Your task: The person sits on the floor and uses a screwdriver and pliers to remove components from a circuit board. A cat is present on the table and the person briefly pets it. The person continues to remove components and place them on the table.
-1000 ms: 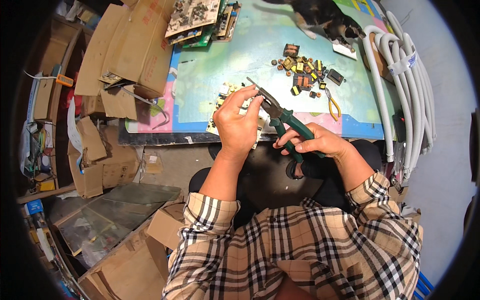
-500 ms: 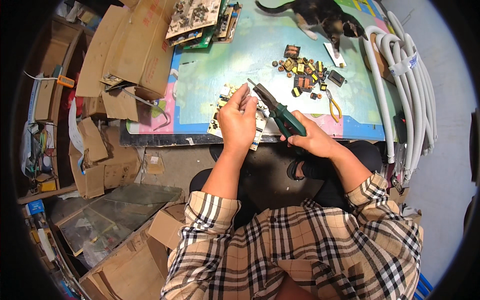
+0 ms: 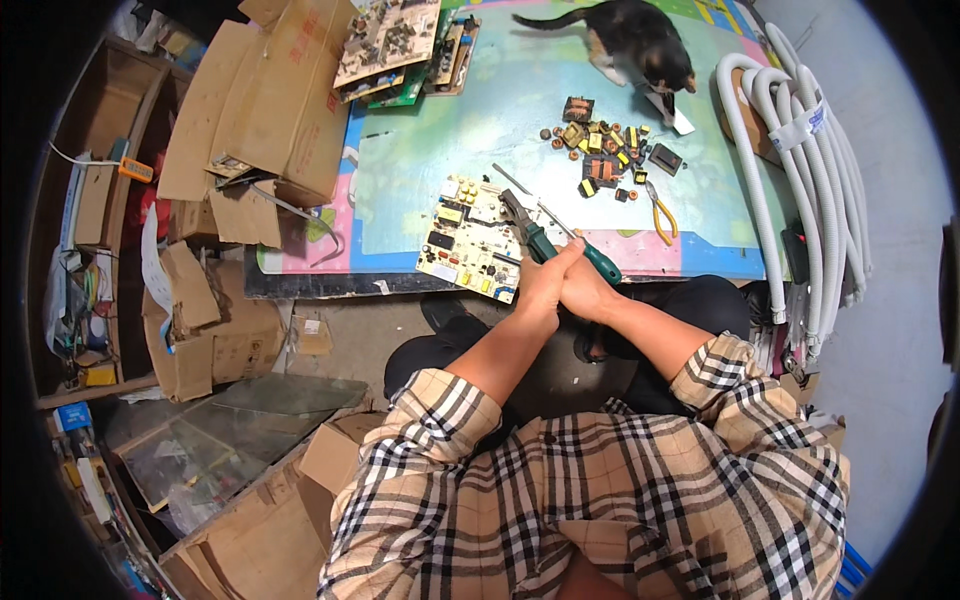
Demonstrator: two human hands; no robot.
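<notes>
My left hand (image 3: 541,284) and my right hand (image 3: 584,288) are together at the table's near edge, closed about the green handles of a pair of pliers (image 3: 538,240). Its dark jaws point up and left over the right side of a circuit board (image 3: 460,236). The board is cream with yellow, black and blue parts on it. A screwdriver (image 3: 600,262) with a green handle lies just right of the pliers, partly behind my fingers. Beyond the jaws lies a thin grey metal strip (image 3: 510,178). The hands overlap, hiding some of the fingers.
Pulled coils and transformers (image 3: 602,165) lie heaped to the right, beside yellow-handled cutters (image 3: 662,220). A cat (image 3: 640,45) stands at the far side. Stacked boards (image 3: 385,50) and a cardboard box (image 3: 270,100) are at left; white hoses (image 3: 800,170) line the right edge.
My left hand has come off the circuit board, down and right to the pliers beside my right hand. The pliers have shifted slightly left and down. The cat has lowered its head.
</notes>
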